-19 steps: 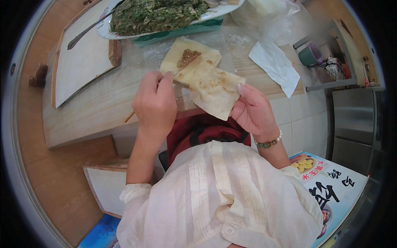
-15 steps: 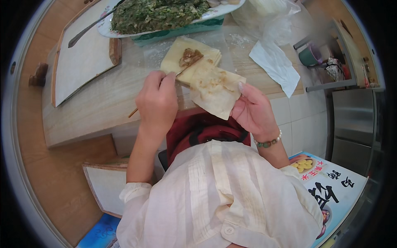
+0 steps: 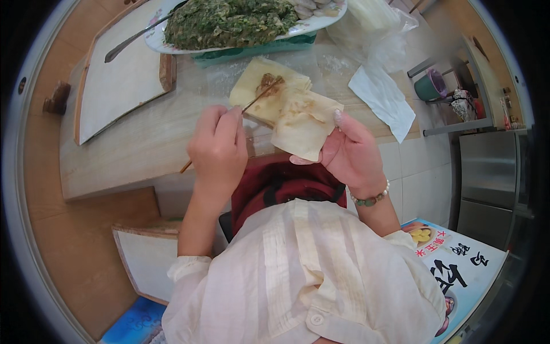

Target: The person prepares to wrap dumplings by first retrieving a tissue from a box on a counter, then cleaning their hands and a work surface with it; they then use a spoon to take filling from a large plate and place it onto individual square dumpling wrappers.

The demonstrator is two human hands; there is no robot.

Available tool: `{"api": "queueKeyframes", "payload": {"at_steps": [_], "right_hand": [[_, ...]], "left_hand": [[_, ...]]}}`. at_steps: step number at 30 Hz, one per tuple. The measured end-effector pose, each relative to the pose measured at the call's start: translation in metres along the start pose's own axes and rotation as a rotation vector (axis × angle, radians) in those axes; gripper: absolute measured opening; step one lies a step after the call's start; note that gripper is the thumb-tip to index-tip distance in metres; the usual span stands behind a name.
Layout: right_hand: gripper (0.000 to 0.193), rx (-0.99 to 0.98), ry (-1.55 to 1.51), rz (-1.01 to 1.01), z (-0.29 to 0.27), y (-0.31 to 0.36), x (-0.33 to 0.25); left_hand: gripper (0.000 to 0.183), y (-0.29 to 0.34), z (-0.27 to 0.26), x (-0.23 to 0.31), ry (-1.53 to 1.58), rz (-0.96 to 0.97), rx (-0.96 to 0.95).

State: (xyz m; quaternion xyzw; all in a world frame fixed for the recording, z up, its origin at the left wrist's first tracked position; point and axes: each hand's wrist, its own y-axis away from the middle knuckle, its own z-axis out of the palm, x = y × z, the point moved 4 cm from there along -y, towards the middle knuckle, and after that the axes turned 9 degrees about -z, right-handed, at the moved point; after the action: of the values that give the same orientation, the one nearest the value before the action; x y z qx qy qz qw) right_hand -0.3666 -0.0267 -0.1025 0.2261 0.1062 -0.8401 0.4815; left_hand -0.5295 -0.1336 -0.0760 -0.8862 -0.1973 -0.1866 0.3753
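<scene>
My left hand (image 3: 217, 149) is closed around a thin brown stick (image 3: 252, 102), its tip at a dab of brown paste (image 3: 268, 81). The paste sits on a stack of square pale-yellow wrappers (image 3: 245, 77) on the table. My right hand (image 3: 356, 155) holds one square wrapper (image 3: 306, 129) by its right edge, thumb on top and fingers beneath. Light brown smears mark this wrapper, and it overlaps the lower right of the stack. Beyond the stack, a patterned plate (image 3: 338, 14) carries a mound of chopped green filling (image 3: 235, 26).
A metal utensil handle (image 3: 120, 49) sticks out from the plate over a white wood-edged board (image 3: 117, 86) at left. Thin plastic bags (image 3: 366, 28) and a white sheet (image 3: 382, 100) lie at right. A printed poster (image 3: 470, 252) stands at lower right.
The stick's tip has come onto the paste, away from the held wrapper's edge. The wrapper has tilted slightly, and a right fingertip now shows below it.
</scene>
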Motion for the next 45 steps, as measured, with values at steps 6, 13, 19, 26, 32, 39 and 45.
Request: {"api": "queueKeyframes", "payload": {"at_steps": [6,13,19,26,32,39,45], "right_hand": [[0.051,0.018,-0.068,-0.008,0.004,-0.001,0.000],[0.051,0.015,-0.092,-0.007,0.005,-0.003,0.000],[0.051,0.028,-0.125,0.001,0.006,-0.003,-0.001],[0.051,0.063,-0.085,-0.013,0.006,0.000,-0.003],[0.051,0.118,-0.068,-0.060,0.003,-0.004,-0.001],[0.051,0.040,-0.300,-0.102,0.002,-0.003,-0.002],[0.051,0.060,-0.365,-0.123,0.002,-0.002,0.000]], "left_hand": [[0.016,0.008,0.002,0.018,-0.011,0.161,-0.032],[0.018,0.017,-0.005,0.029,0.083,0.241,-0.029],[0.025,0.008,-0.003,-0.001,0.025,0.022,0.034],[0.021,0.013,0.000,0.016,0.061,0.165,-0.002],[0.022,0.007,-0.013,0.022,0.020,0.205,0.025],[0.023,0.009,-0.008,0.001,0.044,0.062,0.046],[0.022,0.022,0.004,0.005,0.093,0.106,0.035]]}}
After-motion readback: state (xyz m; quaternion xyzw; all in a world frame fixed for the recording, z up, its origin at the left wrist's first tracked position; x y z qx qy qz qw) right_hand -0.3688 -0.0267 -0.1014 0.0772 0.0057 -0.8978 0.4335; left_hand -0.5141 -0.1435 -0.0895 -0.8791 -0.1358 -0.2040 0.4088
